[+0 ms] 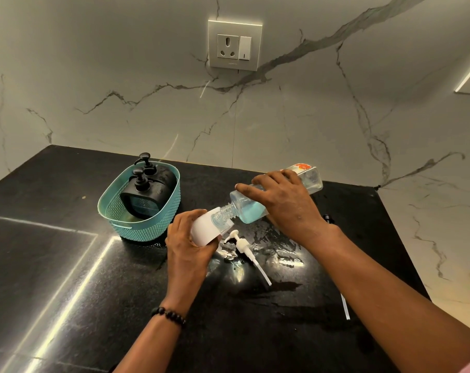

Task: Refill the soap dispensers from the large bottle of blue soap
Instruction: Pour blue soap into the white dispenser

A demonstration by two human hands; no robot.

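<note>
My right hand grips the large clear bottle, tipped down to the left with blue soap pooled near its threaded neck. The neck touches the open mouth of a white dispenser, which my left hand holds tilted above the black counter. A white pump head with its long tube lies on the counter just right of the dispenser. Two black pump dispensers stand in a teal basket at the left.
The black counter is wet and shiny around the pump head. A dark cap and a thin tube lie at the right, near the counter's edge. A wall socket sits on the marble backsplash.
</note>
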